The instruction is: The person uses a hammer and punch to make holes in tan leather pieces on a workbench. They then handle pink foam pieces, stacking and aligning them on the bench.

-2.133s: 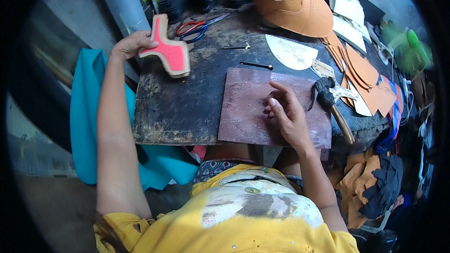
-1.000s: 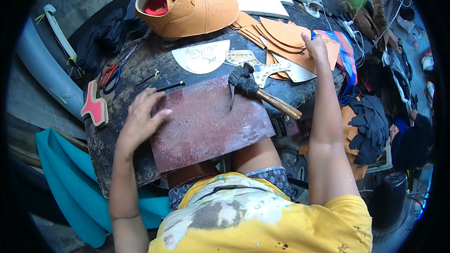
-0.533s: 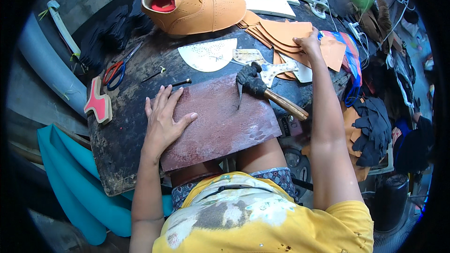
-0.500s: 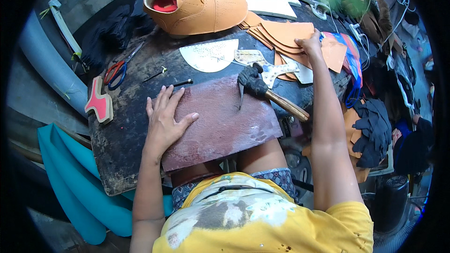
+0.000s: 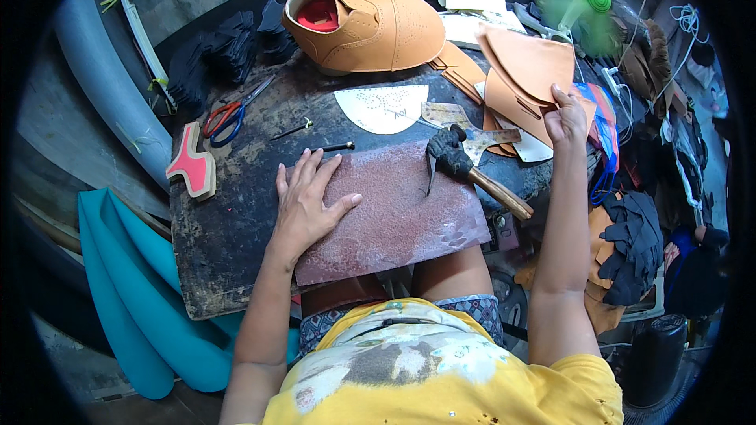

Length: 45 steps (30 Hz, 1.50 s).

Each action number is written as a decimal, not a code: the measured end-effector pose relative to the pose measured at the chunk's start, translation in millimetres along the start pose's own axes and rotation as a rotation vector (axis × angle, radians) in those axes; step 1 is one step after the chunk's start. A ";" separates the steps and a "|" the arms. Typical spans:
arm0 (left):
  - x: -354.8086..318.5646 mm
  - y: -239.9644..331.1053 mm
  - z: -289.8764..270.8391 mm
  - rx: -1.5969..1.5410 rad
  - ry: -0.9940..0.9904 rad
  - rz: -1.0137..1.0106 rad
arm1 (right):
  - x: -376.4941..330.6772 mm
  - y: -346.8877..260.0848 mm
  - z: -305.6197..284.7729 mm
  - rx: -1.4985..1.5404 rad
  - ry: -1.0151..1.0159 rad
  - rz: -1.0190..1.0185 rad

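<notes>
Leather pieces (image 5: 526,63) rise in the grasping right hand (image 5: 565,116); left hand (image 5: 305,203) lies flat, released, on the reddish slab (image 5: 402,212).

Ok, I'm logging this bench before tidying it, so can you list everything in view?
work board: one, dark, stained, across the lap
cutting slab: one, reddish-brown, on the board's near side
hammer: one, dark head, wooden handle, on the slab's far right corner
shoe upper: one, tan with red inside, far side
pattern piece: one, pale half-round, behind the slab
scissors: one, red-handled, far left
cross-shaped block: one, red-faced, board's left edge
leather pieces: several, tan, stacked far right
black cut pieces: pile, far left
teal sheet: one, hanging at left
left hand: flat on the slab
right hand: lifting a tan leather piece
</notes>
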<state>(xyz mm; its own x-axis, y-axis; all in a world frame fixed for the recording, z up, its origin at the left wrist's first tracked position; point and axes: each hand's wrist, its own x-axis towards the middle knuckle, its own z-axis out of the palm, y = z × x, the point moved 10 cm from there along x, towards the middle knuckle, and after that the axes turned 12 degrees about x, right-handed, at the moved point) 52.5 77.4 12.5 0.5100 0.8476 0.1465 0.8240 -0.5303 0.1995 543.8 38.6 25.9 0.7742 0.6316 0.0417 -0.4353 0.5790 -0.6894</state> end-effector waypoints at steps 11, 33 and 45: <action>38.2 96.3 -41.6 -0.648 0.024 0.324 | -112.8 -49.9 57.0 0.507 -0.127 -0.273; 32.7 127.7 -11.1 -0.286 0.364 0.484 | -136.9 -238.9 40.3 0.455 -0.321 -0.747; 34.1 126.6 -7.5 -0.295 0.309 0.511 | -162.8 -302.6 43.3 0.415 -0.541 -0.934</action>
<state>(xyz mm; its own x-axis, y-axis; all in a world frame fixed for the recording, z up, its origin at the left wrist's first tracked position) 172.3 39.0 50.0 0.6883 0.4666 0.5554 0.3724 -0.8844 0.2814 529.7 -217.2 259.0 0.6195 -0.0523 0.7832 0.0080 0.9981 0.0604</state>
